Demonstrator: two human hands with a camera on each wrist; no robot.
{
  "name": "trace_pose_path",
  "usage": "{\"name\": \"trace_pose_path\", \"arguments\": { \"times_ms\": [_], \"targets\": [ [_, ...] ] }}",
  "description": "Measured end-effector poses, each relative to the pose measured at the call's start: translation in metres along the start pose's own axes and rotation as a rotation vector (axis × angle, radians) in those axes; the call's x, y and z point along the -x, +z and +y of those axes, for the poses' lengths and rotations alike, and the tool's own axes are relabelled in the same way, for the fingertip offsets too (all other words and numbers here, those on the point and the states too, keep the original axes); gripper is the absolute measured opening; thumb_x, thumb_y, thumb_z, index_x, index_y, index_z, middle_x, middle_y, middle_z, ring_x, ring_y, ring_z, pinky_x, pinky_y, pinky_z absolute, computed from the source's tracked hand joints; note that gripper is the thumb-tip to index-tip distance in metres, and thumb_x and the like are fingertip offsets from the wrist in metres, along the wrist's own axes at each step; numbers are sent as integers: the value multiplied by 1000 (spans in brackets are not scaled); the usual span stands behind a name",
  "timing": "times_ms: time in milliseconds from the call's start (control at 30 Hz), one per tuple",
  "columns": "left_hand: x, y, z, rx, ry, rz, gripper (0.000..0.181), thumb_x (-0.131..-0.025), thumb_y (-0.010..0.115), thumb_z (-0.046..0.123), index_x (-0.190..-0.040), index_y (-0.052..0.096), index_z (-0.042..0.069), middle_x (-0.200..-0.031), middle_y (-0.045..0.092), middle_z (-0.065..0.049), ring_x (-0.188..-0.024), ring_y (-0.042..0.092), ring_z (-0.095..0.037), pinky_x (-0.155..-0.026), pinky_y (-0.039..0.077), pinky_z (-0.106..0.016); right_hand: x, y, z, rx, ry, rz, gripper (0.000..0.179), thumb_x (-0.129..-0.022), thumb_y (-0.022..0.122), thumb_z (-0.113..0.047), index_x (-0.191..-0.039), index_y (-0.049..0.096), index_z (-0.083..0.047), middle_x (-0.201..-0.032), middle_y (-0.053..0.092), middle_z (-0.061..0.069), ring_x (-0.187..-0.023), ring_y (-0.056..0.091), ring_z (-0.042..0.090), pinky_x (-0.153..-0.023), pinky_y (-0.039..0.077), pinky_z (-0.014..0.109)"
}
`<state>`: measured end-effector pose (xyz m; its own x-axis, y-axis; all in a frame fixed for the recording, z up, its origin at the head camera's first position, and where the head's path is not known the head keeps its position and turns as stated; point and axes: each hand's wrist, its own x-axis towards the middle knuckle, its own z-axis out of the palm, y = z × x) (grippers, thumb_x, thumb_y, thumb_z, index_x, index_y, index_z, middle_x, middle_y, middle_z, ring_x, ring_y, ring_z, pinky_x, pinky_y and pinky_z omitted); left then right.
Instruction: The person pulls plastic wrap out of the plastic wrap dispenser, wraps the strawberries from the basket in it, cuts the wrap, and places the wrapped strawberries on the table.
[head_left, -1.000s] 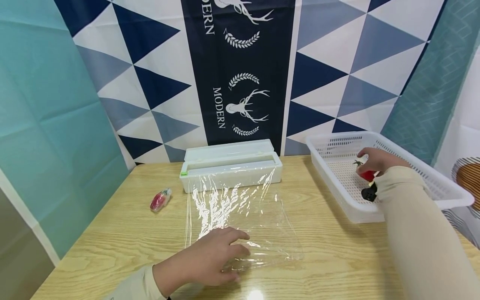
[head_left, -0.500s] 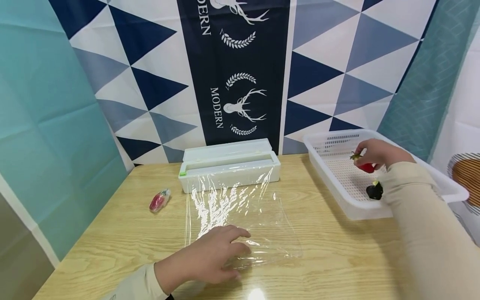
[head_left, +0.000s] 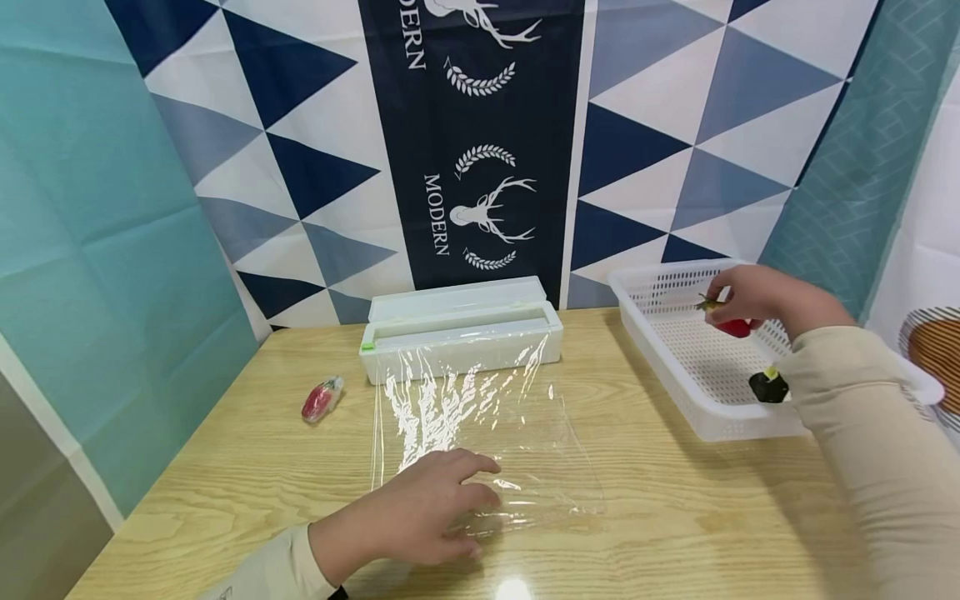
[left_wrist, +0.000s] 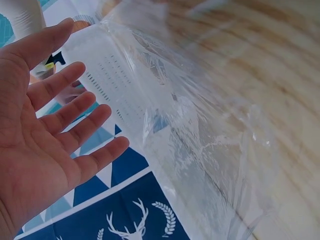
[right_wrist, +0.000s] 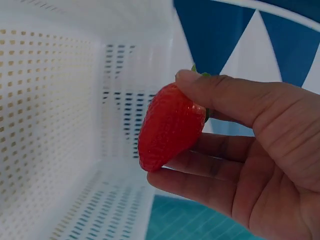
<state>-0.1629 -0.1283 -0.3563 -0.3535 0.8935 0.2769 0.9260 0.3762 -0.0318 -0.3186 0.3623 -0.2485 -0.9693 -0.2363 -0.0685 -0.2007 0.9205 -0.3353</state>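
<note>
Between the thumb and fingers of my right hand [head_left: 776,296] is a red strawberry [right_wrist: 172,125] with green leaves, held over the white basket [head_left: 678,400]. My left hand [head_left: 420,512] lies palm down over the near part of a sheet of clear plastic wrap [head_left: 517,433], its fingers spread and relaxed; the left wrist view shows the open palm with nothing in it. The wrap runs out from a white dispenser box [head_left: 465,354] whose lid stands raised. In the basket, partly behind my right forearm, sits a dark object with a yellow-green top [head_left: 768,386].
A small red item in clear wrap [head_left: 322,400] lies left of the dispenser on the wooden table [head_left: 262,467]. Patterned cloth [head_left: 480,150] hangs behind the table. A brown striped round shape [head_left: 930,354] shows at the right edge.
My right hand has picked the strawberry up off the basket floor and raised it, uncovering more of the dark object. The left hand and the wrap have stayed in place.
</note>
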Motion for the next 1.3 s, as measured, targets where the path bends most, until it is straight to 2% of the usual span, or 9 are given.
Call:
{"name": "trace_pose_path", "arguments": {
  "times_ms": [167, 500, 900, 1300],
  "targets": [
    [1, 1, -1, 14, -6, -6, 42, -76, 81, 42, -109, 66, 20, -132, 55, -5, -119, 54, -20, -92, 49, -39, 5, -4, -18, 53, -34, -16, 42, -85, 75, -21, -111, 59, 8, -95, 63, 19, -76, 61, 26, -61, 57, 40],
    [1, 1, 0, 18, -11, -13, 43, -76, 82, 41, -109, 66, 20, -132, 55, -5, -120, 54, -20, -93, 48, -39, 21, -3, -54, 108, -123, 87, 38, -85, 76, -24, -112, 64, 0, -92, 64, 8, -76, 59, 21, -63, 55, 38],
    [2, 1, -1, 12, -3, -1, 43, -76, 82, 41, -109, 66, 20, -131, 55, -5, -119, 54, -20, -94, 48, -39, 30, 16, -93, 117, -213, 131, 30, -83, 78, -18, -109, 69, -7, -88, 65, 1, -78, 59, 18, -67, 54, 35],
    [3, 2, 0, 12, -10, -8, 41, -77, 81, 41, -109, 66, 21, -132, 55, -5, -120, 54, -19, -95, 48, -39, 39, 41, -118, 116, -271, 112, 31, -83, 77, -17, -111, 69, -7, -89, 66, -2, -77, 59, 13, -66, 53, 30]
  ]
}}
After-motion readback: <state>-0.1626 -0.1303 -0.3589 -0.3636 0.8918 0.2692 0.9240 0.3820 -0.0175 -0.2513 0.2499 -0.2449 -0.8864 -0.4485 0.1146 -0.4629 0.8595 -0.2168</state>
